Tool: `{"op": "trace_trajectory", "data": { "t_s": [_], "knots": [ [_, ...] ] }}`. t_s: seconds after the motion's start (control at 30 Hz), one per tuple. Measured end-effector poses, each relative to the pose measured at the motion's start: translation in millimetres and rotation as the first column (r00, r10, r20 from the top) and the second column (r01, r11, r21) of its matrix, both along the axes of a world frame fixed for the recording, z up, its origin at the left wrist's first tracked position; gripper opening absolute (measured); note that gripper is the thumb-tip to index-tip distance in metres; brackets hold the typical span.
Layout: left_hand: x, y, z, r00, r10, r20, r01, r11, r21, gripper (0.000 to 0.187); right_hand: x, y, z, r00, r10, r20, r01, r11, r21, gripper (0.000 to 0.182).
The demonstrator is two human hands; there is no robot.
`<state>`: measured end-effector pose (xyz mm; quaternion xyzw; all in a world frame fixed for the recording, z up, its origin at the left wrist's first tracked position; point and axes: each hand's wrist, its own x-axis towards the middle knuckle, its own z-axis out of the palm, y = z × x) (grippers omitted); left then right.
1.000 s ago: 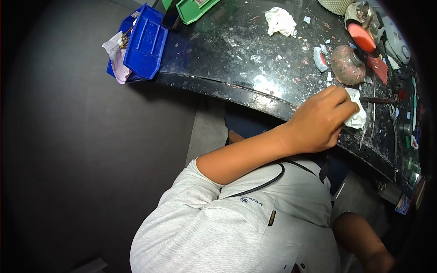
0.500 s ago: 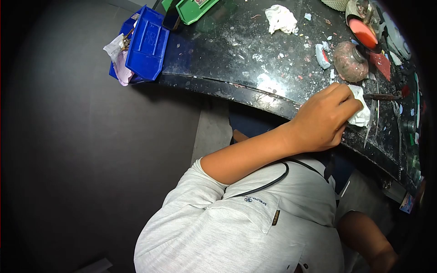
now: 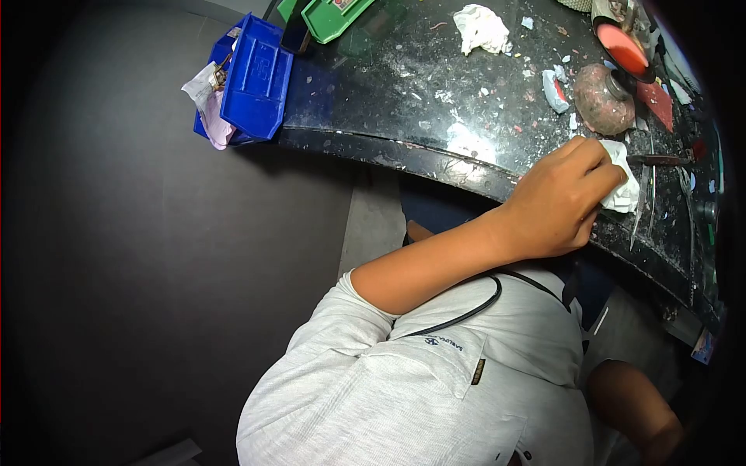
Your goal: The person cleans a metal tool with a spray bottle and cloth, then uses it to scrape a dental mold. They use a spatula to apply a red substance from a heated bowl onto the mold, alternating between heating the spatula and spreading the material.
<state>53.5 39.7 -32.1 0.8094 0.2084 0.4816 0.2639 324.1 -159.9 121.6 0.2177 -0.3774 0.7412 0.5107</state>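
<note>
My left hand (image 3: 563, 200) is at the table's front edge, its fingers curled and pressed on a crumpled white cloth or tissue (image 3: 621, 180). Its palm side is hidden, so anything else beneath the fingers cannot be seen. Just right of the cloth lie a dark-handled tool (image 3: 659, 160) and thin metal tools (image 3: 641, 206). Behind the cloth stands a round, stained pot (image 3: 604, 99), with a red flat piece (image 3: 657, 105) beside it. My right forearm shows at the lower right; the hand itself is out of view.
The dark table (image 3: 373, 93) is strewn with scraps. A blue bin (image 3: 259, 78) holding papers sits at its left corner, near a green bin (image 3: 330, 22). Another crumpled white tissue (image 3: 480, 29) lies at the back. A red-faced round item (image 3: 622, 48) stands at the back right.
The whole view has shifted slightly, with most things appearing a little farther right. My left hand stays curled at the white cloth.
</note>
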Motion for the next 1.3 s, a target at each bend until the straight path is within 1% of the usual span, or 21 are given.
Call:
{"op": "trace_trajectory", "data": {
  "t_s": [0.23,0.3,0.33,0.4,0.43,0.53,0.6,0.63,0.7,0.73,0.8,0.83,0.9,0.93,1.0,1.03,1.1,1.13,1.2,1.23,1.3],
  "knots": [
    [0.2,-0.1,1.3,1.000,0.004,-0.003,-0.004,1.000,-0.006,0.045,24.3,-12.2,6.3,0.983,-0.155,0.100,0.153,0.988,0.028,0.034],
    [1.6,0.1,-0.3,1.000,0.005,0.014,-0.005,1.000,-0.002,0.044,13.3,-5.7,1.1,0.957,-0.291,0.013,0.284,0.942,0.179,0.037],
    [1.5,0.4,-0.6,1.000,0.007,0.016,-0.007,1.000,0.002,0.044,16.6,-6.1,4.2,0.956,-0.292,0.019,0.283,0.941,0.183,0.037],
    [0.7,0.0,0.2,1.000,0.007,0.018,-0.007,1.000,0.000,0.045,23.7,-7.1,11.1,0.996,-0.041,0.084,0.035,0.996,0.078,0.039],
    [0.4,0.2,0.3,1.000,0.008,0.011,-0.008,1.000,0.001,0.045,25.2,-7.6,11.3,0.996,-0.041,0.085,0.035,0.996,0.078,0.039],
    [0.3,0.4,0.1,1.000,0.006,0.005,-0.006,1.000,-0.002,0.045,18.9,-9.8,13.9,0.990,-0.085,0.111,0.072,0.990,0.123,0.038],
    [0.0,0.4,-0.2,1.000,0.002,0.003,-0.002,1.000,-0.006,0.046,-5.9,-17.1,20.2,0.920,-0.310,0.240,0.331,0.942,-0.052,0.032],
    [0.1,0.6,-0.5,1.000,0.004,0.005,-0.004,1.000,-0.001,0.046,-14.8,-8.0,13.8,0.921,-0.309,0.238,0.330,0.942,-0.054,0.032],
    [0.1,0.5,-0.7,1.000,0.006,0.003,-0.006,1.000,0.002,0.046,-29.2,18.8,-3.6,0.980,-0.173,-0.094,0.189,0.963,0.191,0.030],
    [0.2,0.5,-0.6,1.000,0.007,0.008,-0.007,1.000,0.001,0.047,-13.1,10.1,-0.2,0.980,-0.173,-0.098,0.189,0.963,0.190,0.030],
    [0.4,0.1,-0.4,1.000,0.008,0.012,-0.008,1.000,-0.003,0.047,20.9,-5.4,13.5,0.992,0.095,0.081,-0.093,0.995,-0.031,0.030],
    [0.1,0.1,-0.2,1.000,0.008,0.009,-0.008,1.000,-0.002,0.046,25.0,-2.0,7.6,0.992,0.095,0.078,-0.092,0.995,-0.031,0.030],
    [0.1,0.2,-0.1,1.000,0.006,0.001,-0.006,1.000,-0.001,0.046,-0.7,35.7,0.0,0.977,0.213,0.011,-0.209,0.946,0.248,0.033],
    [0.6,0.0,-0.4,1.000,0.008,0.011,-0.008,1.000,-0.003,0.046,5.2,23.0,2.4,0.977,0.212,0.007,-0.207,0.946,0.248,0.033],
    [0.5,0.2,-0.1,1.000,0.009,0.021,-0.009,1.000,-0.006,0.046,14.9,-7.3,12.6,0.986,-0.109,0.127,0.109,0.994,0.012,0.033],
    [0.1,0.3,0.4,1.000,0.007,0.013,-0.007,1.000,-0.005,0.046,15.3,-8.7,6.6,0.986,-0.111,0.127,0.111,0.994,0.011,0.033],
    [0.1,0.1,0.9,1.000,0.004,0.009,-0.004,1.000,-0.003,0.046,-4.7,5.0,-4.3,0.980,-0.196,-0.040,0.199,0.971,0.131,0.033],
    [0.2,-0.2,0.6,1.000,0.006,0.013,-0.005,1.000,-0.008,0.046,7.5,-0.9,-1.0,0.980,-0.197,-0.037,0.201,0.971,0.133,0.033],
    [1.2,-0.1,0.7,1.000,0.006,0.028,-0.005,1.000,-0.013,0.046,36.3,-18.6,13.2,0.979,-0.129,0.156,0.120,0.991,0.066,0.037],
    [0.6,0.5,1.5,1.000,0.001,0.023,-0.001,1.000,-0.012,0.045,38.4,-29.5,14.4,0.978,-0.131,0.165,0.121,0.990,0.068,0.037],
    [0.7,0.3,2.2,1.000,0.008,0.018,-0.008,1.000,-0.010,0.045,27.5,-39.0,14.6,0.914,-0.367,0.175,0.356,0.930,0.091,0.048]
  ]
}}
